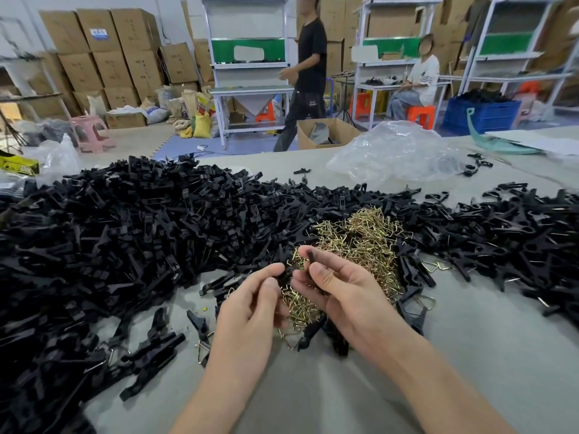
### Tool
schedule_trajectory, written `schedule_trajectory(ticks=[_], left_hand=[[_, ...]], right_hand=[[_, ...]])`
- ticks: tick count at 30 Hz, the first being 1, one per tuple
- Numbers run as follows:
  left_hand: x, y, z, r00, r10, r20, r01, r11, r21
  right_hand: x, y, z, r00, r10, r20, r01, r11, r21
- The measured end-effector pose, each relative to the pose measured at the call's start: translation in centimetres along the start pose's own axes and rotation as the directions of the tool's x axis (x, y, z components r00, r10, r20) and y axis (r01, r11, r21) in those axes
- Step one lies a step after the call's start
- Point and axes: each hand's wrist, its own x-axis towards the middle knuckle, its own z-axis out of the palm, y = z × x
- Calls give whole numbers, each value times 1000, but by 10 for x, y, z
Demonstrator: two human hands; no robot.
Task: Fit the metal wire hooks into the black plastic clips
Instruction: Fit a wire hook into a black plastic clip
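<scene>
Clip [311,260] upright, pinched by left hand [250,305], right hand [344,296]

A factory packing floor: stacked cardboard boxes [103,54], metal workbenches [250,89], and heaped black clips [125,220].

One head-worn wide-angle camera is looking forward and down from the near side, hovering close over the table [470,355] and taking in the far boxes [103,57].
</scene>
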Motion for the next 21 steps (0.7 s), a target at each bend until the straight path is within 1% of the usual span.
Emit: schedule_trajectory(ticks=[2,4,7,10,16,19,21], left_hand=[[2,3,0,998,-64,3,63,988,-138],[3,5,-1,994,-105,11,105,960,-259],[2,7,0,992,-126,31,129,933,-336],[1,5,0,991,-125,39,131,941,-311],[1,4,-1,995,-83,49,90,981,-172],[2,2,-3,996,-90,23,92,987,-131],[3,0,-4,994,-109,-12,106,983,-149]], right_hand=[[-1,0,0,1000,16,11,-15,1000,-22],[-2,0,1,1000,20,11,-19,996,-81],[-2,0,2,1000,11,17,-9,994,-112],[-3,-2,2,1000,-5,26,7,994,-112],[-4,-3,2,1000,2,20,0,995,-97],[-4,-3,3,1000,11,1,-11,997,-82],[-3,-2,3,1000,15,-3,-15,997,-80]])
